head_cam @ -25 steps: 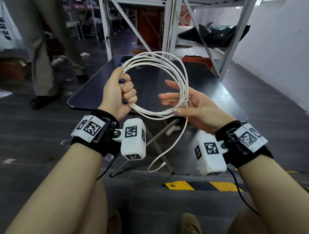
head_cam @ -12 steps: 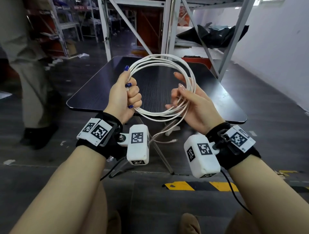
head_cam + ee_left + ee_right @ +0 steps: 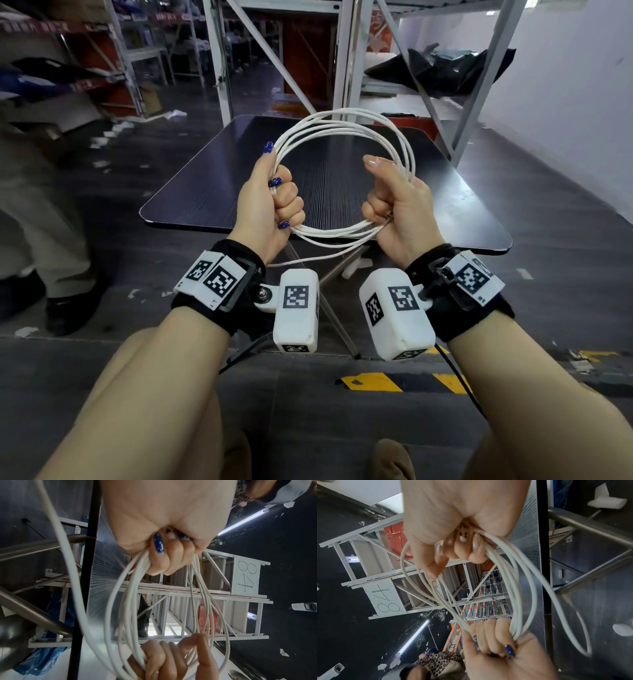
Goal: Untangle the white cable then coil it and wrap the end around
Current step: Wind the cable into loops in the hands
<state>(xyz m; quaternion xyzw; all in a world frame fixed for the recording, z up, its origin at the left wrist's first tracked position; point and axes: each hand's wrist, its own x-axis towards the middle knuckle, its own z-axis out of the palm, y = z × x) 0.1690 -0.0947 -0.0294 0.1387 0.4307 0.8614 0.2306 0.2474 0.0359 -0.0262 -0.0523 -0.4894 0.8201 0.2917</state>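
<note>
The white cable (image 3: 346,118) forms a round coil of several loops held upright in the air over the near half of a dark table (image 3: 329,178). My left hand (image 3: 274,202) grips the coil's left side in a fist (image 3: 164,550). My right hand (image 3: 394,202) grips the coil's right side with curled fingers (image 3: 462,547) and a raised thumb. One loose strand (image 3: 308,259) trails from the coil's bottom toward my left wrist; its end is hidden.
A metal shelving frame (image 3: 342,51) stands behind the table. A standing person's trouser leg and shoe (image 3: 51,240) are at the left. Yellow-black floor tape (image 3: 394,382) runs near my knees, and a white wall is on the right.
My right hand went from open fingers beside the coil to a closed grip on its right side. The hanging tail has been drawn up. The person at the left moved closer.
</note>
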